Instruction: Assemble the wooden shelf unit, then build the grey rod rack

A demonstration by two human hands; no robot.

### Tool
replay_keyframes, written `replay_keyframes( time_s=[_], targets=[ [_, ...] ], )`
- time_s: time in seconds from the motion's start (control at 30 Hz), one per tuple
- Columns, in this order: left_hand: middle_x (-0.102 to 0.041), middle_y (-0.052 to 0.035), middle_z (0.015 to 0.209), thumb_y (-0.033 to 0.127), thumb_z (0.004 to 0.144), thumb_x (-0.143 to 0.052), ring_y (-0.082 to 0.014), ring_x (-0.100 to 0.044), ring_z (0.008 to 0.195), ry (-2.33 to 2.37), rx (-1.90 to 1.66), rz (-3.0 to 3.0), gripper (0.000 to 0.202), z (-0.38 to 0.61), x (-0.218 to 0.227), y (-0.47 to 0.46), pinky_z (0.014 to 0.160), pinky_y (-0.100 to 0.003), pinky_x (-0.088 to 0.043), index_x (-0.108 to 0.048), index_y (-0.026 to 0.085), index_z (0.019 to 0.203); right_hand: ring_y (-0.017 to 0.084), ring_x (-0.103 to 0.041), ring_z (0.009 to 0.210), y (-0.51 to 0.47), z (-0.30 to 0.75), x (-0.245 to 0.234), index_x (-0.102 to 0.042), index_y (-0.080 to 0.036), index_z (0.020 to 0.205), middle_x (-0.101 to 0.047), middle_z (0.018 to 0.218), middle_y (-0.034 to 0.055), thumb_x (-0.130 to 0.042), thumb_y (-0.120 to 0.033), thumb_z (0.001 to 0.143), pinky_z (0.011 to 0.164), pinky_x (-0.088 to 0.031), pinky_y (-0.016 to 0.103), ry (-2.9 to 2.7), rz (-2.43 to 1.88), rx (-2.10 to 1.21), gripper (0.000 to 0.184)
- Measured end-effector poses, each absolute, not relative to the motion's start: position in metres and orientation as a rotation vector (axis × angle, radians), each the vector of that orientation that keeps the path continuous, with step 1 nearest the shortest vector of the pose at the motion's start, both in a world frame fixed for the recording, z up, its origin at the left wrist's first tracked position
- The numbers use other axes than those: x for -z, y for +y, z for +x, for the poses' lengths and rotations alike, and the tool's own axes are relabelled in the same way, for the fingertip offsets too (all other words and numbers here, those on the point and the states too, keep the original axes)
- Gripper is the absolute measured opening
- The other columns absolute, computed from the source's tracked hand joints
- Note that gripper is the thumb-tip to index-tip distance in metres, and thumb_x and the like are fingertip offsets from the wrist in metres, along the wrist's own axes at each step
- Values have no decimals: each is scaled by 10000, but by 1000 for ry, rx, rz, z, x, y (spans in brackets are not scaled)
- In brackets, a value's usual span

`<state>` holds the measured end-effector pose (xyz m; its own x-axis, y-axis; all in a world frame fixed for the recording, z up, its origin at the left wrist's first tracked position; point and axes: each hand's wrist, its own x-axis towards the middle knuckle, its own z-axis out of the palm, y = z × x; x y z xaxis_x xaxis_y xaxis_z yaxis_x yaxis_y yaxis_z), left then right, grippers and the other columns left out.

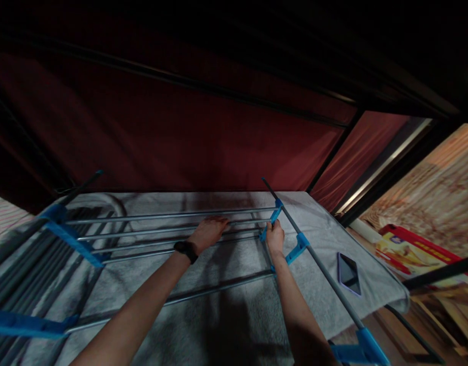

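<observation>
A partly assembled rack of grey metal rods point(142, 232) and blue plastic brackets point(297, 247) stands on a grey blanket. My left hand point(209, 233), with a dark watch point(186, 250) on the wrist, lies across the middle rods with its fingers bent over one; their tips are partly hidden. My right hand point(275, 238) is closed around the blue end bracket point(275, 212) where the rods meet it on the right. Another blue bracket point(75, 244) holds the rods' left ends. A long side pole point(325, 274) runs along the right of the rack.
A phone point(348, 274) lies on the blanket point(313, 300) at the right. More grey tubes point(28, 274) lie bunched at the left. Dark red fabric point(188, 137) with a black frame hangs behind. A red and yellow package point(412, 251) stands beyond the right edge.
</observation>
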<state>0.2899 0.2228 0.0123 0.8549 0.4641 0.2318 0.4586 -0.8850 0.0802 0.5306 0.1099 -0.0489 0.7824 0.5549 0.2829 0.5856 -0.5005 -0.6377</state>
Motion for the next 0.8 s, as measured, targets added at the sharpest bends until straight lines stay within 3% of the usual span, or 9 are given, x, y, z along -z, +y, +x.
replay_keyframes(
  time_s=[0.13,0.2,0.27,0.4,0.53,0.63,0.8],
  targets=[
    [-634,-155,1265,190,952,-506,-264,-587,1172,723,-703,3113,405,272,-9,192,1051,-416,-412,-550,122,1348,262,-618,1104,106,532,54,-473,-101,1333,-643,1197,176,-417,-351,892,898,-465,348,-834,-2090,45,510],
    [-627,-132,1272,120,940,-477,-248,-568,1176,685,-809,3129,432,253,-10,175,1058,-415,-406,-539,153,1366,288,-546,1229,97,526,60,-393,-66,1412,-532,1353,227,-436,-363,876,990,-442,398,-801,-1994,107,615],
    [-639,-111,1231,80,922,-466,-236,-568,1141,717,-943,3087,440,230,-15,163,1015,-405,-431,-565,189,1337,326,-507,1252,85,513,64,-388,-40,1413,-497,1350,258,-464,-366,866,1021,-423,470,-841,-1928,211,642],
    [-651,-95,1091,134,938,-470,-229,-586,1014,1150,-1445,2690,314,182,-38,164,888,-392,-469,-636,219,1191,302,-484,1241,68,470,54,-518,-140,1306,-545,1229,186,-471,-323,920,1024,-431,497,-1180,-1676,394,430],
    [-627,-76,1039,151,929,-442,-232,-579,1055,1525,-1975,2020,271,144,-83,203,943,-393,-467,-651,213,1089,245,-508,1230,87,415,11,-553,-201,1258,-552,1253,138,-438,-222,961,1039,-435,458,-1436,-1441,447,319],
    [-593,-130,1151,104,865,-455,-253,-590,1082,1698,-1983,1722,328,128,-122,251,964,-403,-472,-628,152,1140,245,-484,1262,119,384,-22,-544,-190,1287,-561,1294,138,-412,-192,974,1063,-406,454,-1600,-1424,512,340],
    [-569,-201,1302,239,843,-596,-370,-500,1272,2005,-1404,1891,387,94,-165,313,1032,-515,-415,-599,141,1218,284,-536,1203,163,354,-43,-562,-154,1299,-633,1261,148,-456,-241,982,1108,-312,507,-1955,-1614,526,346]
  ],
)
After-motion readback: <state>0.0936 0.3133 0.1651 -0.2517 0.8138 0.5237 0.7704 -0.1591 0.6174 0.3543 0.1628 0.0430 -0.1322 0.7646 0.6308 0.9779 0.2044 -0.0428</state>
